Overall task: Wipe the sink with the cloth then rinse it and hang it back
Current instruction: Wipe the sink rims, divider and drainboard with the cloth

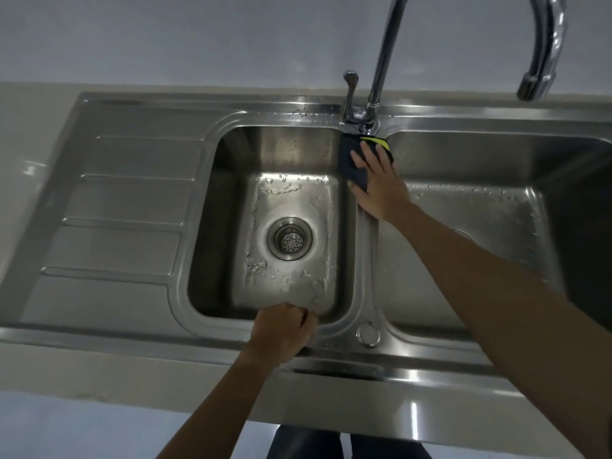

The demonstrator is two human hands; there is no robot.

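The dark cloth [348, 159] is pressed flat on the divider of the sink [132, 180], just in front of the tap [381, 61], by the right hand [381, 190], its fingers [371, 155] spread straight. The left hand [281, 329] is rested on the sink's front rim, well in front of the tap, fingers curled into a fist with nothing held.

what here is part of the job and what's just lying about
In the job: dark cloth with yellow-green edge, stainless steel sink, curved chrome tap, right hand pressing the cloth.
Just there: round metal drain strainer, pale countertop, left hand at the front rim.
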